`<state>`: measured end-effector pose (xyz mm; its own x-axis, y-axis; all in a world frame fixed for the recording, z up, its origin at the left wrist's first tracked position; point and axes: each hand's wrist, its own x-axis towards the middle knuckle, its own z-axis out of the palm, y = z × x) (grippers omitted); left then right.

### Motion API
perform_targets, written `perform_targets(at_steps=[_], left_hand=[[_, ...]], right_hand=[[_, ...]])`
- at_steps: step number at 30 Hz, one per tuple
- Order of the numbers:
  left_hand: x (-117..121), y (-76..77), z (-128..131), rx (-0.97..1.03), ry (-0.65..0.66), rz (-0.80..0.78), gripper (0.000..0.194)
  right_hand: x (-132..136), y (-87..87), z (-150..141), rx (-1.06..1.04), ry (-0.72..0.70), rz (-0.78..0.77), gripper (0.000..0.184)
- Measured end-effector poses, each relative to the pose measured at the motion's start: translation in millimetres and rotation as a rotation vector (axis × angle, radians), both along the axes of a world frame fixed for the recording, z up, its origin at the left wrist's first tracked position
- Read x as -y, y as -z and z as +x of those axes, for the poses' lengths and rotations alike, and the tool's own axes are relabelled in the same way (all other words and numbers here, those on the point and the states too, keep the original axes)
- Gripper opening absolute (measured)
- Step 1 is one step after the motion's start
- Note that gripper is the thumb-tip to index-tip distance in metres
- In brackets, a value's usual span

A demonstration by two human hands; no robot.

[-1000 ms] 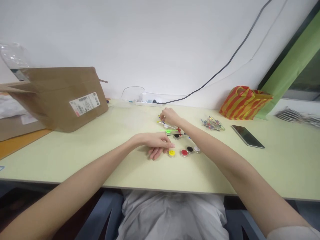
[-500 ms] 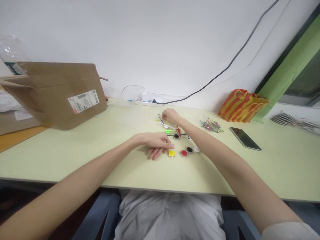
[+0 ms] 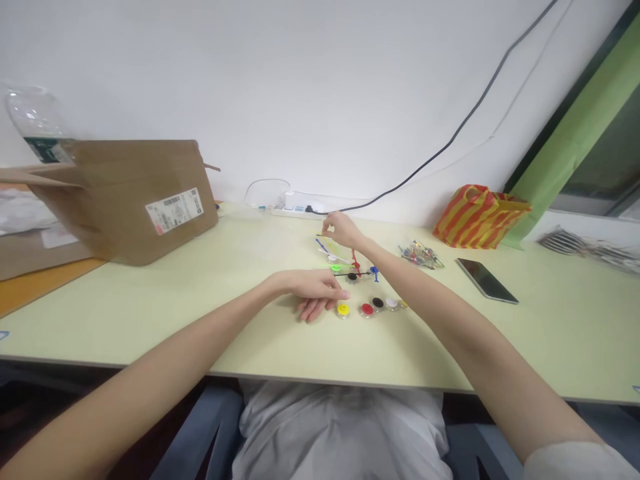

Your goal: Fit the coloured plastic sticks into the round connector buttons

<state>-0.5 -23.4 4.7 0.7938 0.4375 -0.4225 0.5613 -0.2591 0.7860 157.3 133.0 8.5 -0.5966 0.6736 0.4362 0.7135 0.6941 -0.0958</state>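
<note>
My left hand (image 3: 315, 293) rests on the table with its thumb stretched out and fingers loosely spread, beside a yellow-capped clear disc (image 3: 343, 311). Farther back, my right hand (image 3: 343, 230) is bent down with its fingertips pinched close to the table; what they hold, if anything, is too small to make out. Below it lie a blue pointer (image 3: 321, 245), a white pointer (image 3: 340, 259), a green disc (image 3: 335, 269), a red arrow (image 3: 356, 261), a black disc (image 3: 351, 277) with a long black arrow, and a blue arrow piece (image 3: 375, 273).
In front of my right forearm sit a red disc (image 3: 367, 310), a black disc (image 3: 377, 303) and a white disc (image 3: 391, 304). Rightward are a bag of small coloured parts (image 3: 421, 255), a phone (image 3: 487, 280) and a striped bag (image 3: 480, 217). A cardboard box (image 3: 125, 200) stands left; a power strip (image 3: 295, 213) lies behind.
My right hand has shifted slightly, uncovering more of the blue pointer beneath it. The left hand stays in place. The whole view has tilted and drifted a little.
</note>
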Motion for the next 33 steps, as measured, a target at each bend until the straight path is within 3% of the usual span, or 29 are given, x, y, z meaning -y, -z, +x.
perform_targets(at_steps=[3, 7, 10, 13, 18, 25, 33], left_hand=[[0, 0.7, -1, -0.004, -0.007, 0.009, 0.065], [-2, 2.7, -3, 0.017, 0.000, -0.004, 0.062], [-3, 3.3, -4, 0.023, 0.006, 0.000, 0.060], [-2, 2.1, -3, 0.020, 0.006, -0.002, 0.058], [-1, -2.7, -4, -0.006, 0.006, -0.039, 0.057], [-2, -9.5, -7, -0.033, 0.017, -0.063, 0.046], [9, -7.1, 3, 0.017, -0.108, 0.266, 0.044]], right_hand=[[18, -26.9, 8, -0.204, -0.072, 0.063, 0.010], [78, -50.9, 35, -0.368, -0.139, 0.077, 0.011], [132, -46.0, 58, -0.299, -0.129, 0.086, 0.013], [165, -25.9, 71, -0.229, -0.110, 0.130, 0.015], [176, 4.6, 71, -0.184, -0.114, 0.184, 0.018], [184, 16.9, 65, -0.328, -0.150, 0.130, 0.015], [178, 18.0, 69, -0.453, -0.099, 0.054, 0.019]])
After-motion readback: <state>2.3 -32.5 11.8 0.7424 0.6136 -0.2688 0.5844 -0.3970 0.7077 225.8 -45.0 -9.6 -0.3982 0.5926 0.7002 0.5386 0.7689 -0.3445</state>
